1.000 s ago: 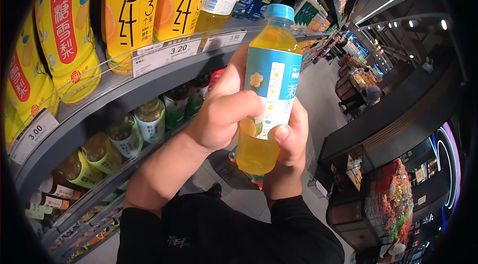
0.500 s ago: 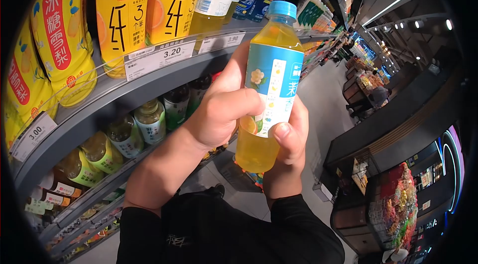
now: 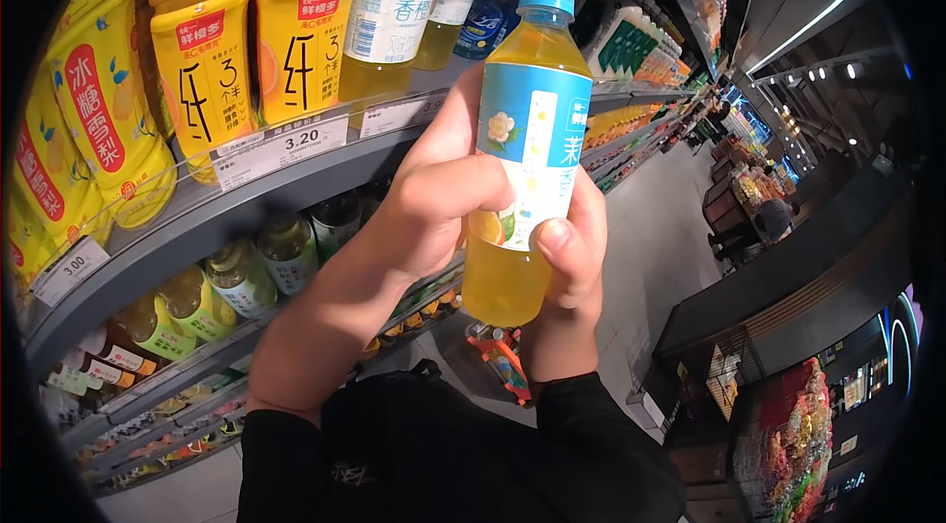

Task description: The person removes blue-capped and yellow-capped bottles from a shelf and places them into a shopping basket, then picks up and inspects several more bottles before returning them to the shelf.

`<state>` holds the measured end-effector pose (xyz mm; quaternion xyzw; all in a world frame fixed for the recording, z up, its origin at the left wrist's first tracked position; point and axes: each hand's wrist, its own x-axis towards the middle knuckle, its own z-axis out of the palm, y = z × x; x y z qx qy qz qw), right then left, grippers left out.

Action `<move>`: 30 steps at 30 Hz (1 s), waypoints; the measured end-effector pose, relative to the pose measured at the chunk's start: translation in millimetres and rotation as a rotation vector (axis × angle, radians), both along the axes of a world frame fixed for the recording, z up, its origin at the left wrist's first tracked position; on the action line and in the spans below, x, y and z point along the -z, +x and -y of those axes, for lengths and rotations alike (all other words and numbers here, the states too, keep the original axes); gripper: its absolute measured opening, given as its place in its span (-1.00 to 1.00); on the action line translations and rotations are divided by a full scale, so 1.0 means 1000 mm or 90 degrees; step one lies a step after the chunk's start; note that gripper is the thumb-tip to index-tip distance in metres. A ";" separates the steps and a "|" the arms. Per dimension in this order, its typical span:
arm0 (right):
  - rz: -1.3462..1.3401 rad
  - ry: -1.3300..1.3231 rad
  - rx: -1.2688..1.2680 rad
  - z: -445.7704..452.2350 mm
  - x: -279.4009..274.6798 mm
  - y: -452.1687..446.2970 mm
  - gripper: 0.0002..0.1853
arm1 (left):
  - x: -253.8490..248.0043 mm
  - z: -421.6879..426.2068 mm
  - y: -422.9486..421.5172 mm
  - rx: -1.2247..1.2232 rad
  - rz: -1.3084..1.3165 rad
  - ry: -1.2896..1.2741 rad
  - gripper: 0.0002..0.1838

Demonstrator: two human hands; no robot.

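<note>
A plastic drink bottle (image 3: pixel 532 109) of yellow liquid, with a blue cap and a blue-and-white label, is held nearly upright in front of me. My left hand (image 3: pixel 434 203) grips it from the left, thumb across the label and the other fingers hidden behind. From the lower right, my right hand (image 3: pixel 576 252) closes around it, its thumb pressing near the label's bottom edge. The cap is on. Behind it on the upper shelf stand similar blue-label bottles (image 3: pixel 399 0), beside orange drink bottles (image 3: pixel 205 69) with yellow labels.
Yellow pear-drink bottles (image 3: pixel 99 119) fill the far left of the shelf (image 3: pixel 148 237), which carries price tags (image 3: pixel 281 150). More bottles (image 3: pixel 236 277) stand on the shelf below. A shopping basket or cart (image 3: pixel 501 365) is on the floor. Across the aisle (image 3: pixel 660 198) are display stands and a person (image 3: pixel 774 219).
The view has shifted, so the upper-shelf bottles sit lower and further left. Both hands still hold the bottle, which appears slightly higher. More of the orange item on the floor shows.
</note>
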<state>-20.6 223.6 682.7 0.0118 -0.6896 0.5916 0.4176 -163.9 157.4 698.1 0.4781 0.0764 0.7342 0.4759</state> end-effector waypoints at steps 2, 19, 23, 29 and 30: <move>0.004 0.011 -0.024 -0.013 -0.009 -0.002 -0.15 | -0.009 -0.006 0.002 -0.026 -0.008 0.005 -0.13; -0.043 0.011 -0.175 -0.078 -0.030 -0.015 -0.15 | -0.037 -0.027 0.010 -0.297 -0.177 -0.019 -0.05; -0.044 0.007 -0.195 -0.082 -0.029 -0.018 -0.16 | -0.037 -0.029 0.013 -0.307 -0.156 -0.024 -0.06; -0.053 0.012 -0.216 -0.088 -0.031 -0.022 -0.17 | -0.039 -0.031 0.014 -0.325 -0.153 -0.022 -0.07; -0.059 0.011 -0.214 -0.087 -0.031 -0.023 -0.17 | -0.037 -0.033 0.013 -0.323 -0.153 -0.015 -0.08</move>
